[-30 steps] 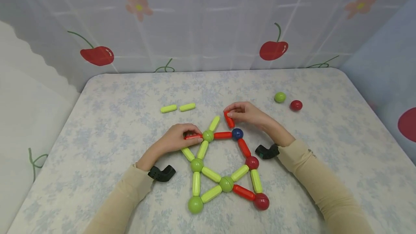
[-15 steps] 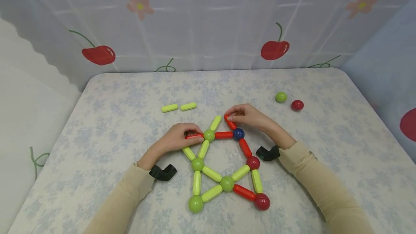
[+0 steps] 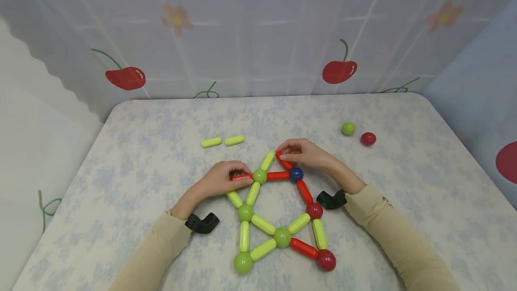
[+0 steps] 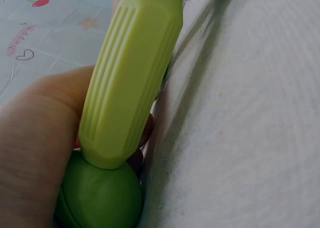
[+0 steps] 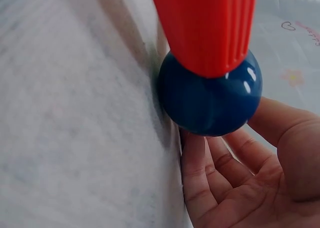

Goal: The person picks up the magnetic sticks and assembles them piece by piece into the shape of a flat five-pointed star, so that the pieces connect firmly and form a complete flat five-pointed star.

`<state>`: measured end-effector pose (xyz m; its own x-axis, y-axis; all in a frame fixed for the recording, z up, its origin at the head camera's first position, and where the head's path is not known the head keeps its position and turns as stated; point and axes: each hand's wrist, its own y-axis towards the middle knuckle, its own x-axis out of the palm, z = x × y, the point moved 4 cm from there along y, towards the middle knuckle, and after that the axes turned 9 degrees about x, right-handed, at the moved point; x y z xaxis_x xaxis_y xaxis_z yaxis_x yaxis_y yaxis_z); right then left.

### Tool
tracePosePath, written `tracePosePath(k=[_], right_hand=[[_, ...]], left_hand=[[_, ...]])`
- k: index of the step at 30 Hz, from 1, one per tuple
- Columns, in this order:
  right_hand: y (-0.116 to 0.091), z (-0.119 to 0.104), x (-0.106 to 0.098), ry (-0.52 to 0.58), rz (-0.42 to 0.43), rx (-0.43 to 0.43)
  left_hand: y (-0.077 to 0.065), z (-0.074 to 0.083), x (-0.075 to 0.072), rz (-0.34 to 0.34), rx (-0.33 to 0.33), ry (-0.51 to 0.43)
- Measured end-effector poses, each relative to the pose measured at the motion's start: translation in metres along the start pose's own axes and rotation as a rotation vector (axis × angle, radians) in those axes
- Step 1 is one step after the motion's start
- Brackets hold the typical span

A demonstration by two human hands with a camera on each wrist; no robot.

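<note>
My left hand point(image 3: 220, 180) pinches a red rod point(image 3: 241, 177) whose right end meets a green ball point(image 3: 260, 176). With thumb and fingers, my right hand point(image 3: 304, 152) holds another red rod point(image 3: 284, 161) slanting up-left from the blue ball point(image 3: 296, 174). Between these balls lies a horizontal red rod point(image 3: 278, 176). A yellow-green rod point(image 3: 267, 160) points up from the green ball, its tip close to the right hand's rod. In the left wrist view, a yellow-green rod point(image 4: 127, 78) covers part of the hand. In the right wrist view, the blue ball point(image 5: 210, 98) hides the fingertips.
The joined shape continues toward me through a dark red ball point(image 3: 314, 210), several green balls and a lower red ball point(image 3: 326, 260). Two loose yellow-green rods point(image 3: 223, 141) lie behind. A loose green ball point(image 3: 348, 129) and red ball point(image 3: 368, 138) sit back right.
The right hand has brought its red rod down and left, so the lower end, earlier apart, now meets the blue ball. The left hand keeps its place. The head view has tilted slightly up.
</note>
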<state>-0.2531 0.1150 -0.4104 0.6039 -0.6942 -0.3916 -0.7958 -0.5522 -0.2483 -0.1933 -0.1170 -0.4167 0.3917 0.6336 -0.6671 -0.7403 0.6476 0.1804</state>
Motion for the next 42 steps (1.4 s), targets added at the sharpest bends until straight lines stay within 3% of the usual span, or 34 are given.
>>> tracePosePath(k=[16,20,22,26,29,32,34,37,39,42], right_hand=[[-0.002,0.000,-0.001,0.044,-0.029,-0.019],[-0.007,-0.003,-0.011,-0.002,0.005,-0.025],[-0.013,-0.004,-0.027,-0.048,0.083,-0.030],[-0.039,-0.003,-0.079,-0.190,0.364,-0.014],[-0.064,0.008,-0.117,-0.298,0.575,0.048],[-0.083,0.028,-0.144,-0.374,0.695,0.151],[-0.090,0.043,-0.154,-0.408,0.684,0.218],[-0.095,0.063,-0.158,-0.424,0.580,0.291],[-0.096,0.072,-0.157,-0.421,0.499,0.303],[-0.097,0.079,-0.157,-0.410,0.462,0.293]], left_hand=[[-0.002,-0.001,0.001,0.011,-0.005,0.003],[-0.003,-0.002,0.001,0.020,-0.014,0.010],[-0.003,-0.002,0.002,0.018,-0.023,0.007],[-0.004,-0.002,0.003,0.003,-0.037,0.001],[-0.004,-0.001,0.003,-0.003,-0.039,-0.003],[-0.004,0.000,0.002,0.001,-0.038,-0.003],[-0.003,-0.001,0.002,0.006,-0.037,0.000],[-0.003,-0.001,0.002,0.005,-0.036,0.001],[-0.003,-0.001,0.003,0.004,-0.031,0.001],[0.000,0.000,0.002,0.008,-0.007,0.007]])
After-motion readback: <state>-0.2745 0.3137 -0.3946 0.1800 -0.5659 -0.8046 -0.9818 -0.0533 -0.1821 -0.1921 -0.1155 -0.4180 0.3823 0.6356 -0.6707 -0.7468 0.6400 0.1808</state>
